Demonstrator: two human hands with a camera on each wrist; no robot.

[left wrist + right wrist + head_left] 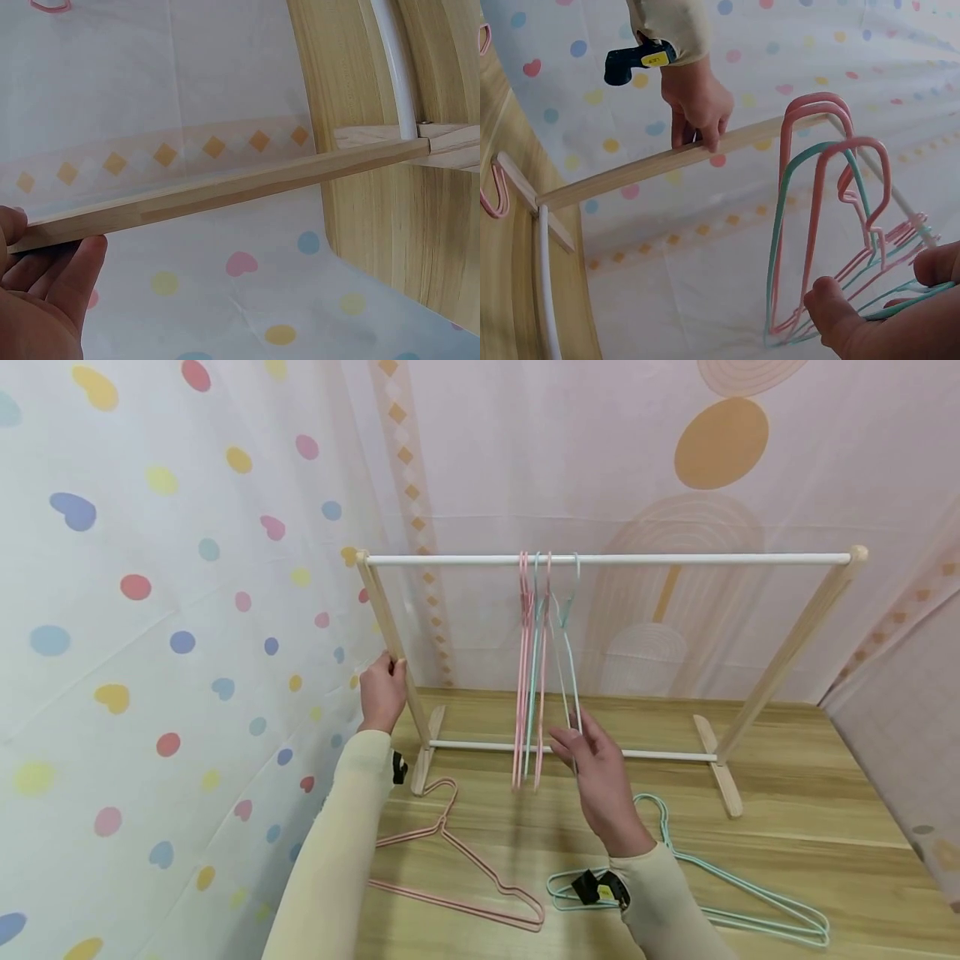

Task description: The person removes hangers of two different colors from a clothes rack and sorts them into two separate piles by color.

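A small clothes rack with wooden posts and a white top rod (712, 559) stands on the table. My left hand (382, 693) grips its left wooden post (390, 622), with fingers and thumb on opposite sides in the left wrist view. From the rod hang several pink hangers (519, 693) and a mint hanger (533, 693), bunched near the middle. Just right of them hangs another mint hanger (572, 660), its hook over the rod. My right hand (603, 781) holds this one by its lower end, between thumb and fingers.
Pink hangers (480, 864) lie on the wooden table at front left. Mint hangers (765, 885) lie at front right, partly under my right forearm. A dotted curtain (180, 693) closes the left side, and a patterned curtain (480, 460) hangs behind the rack.
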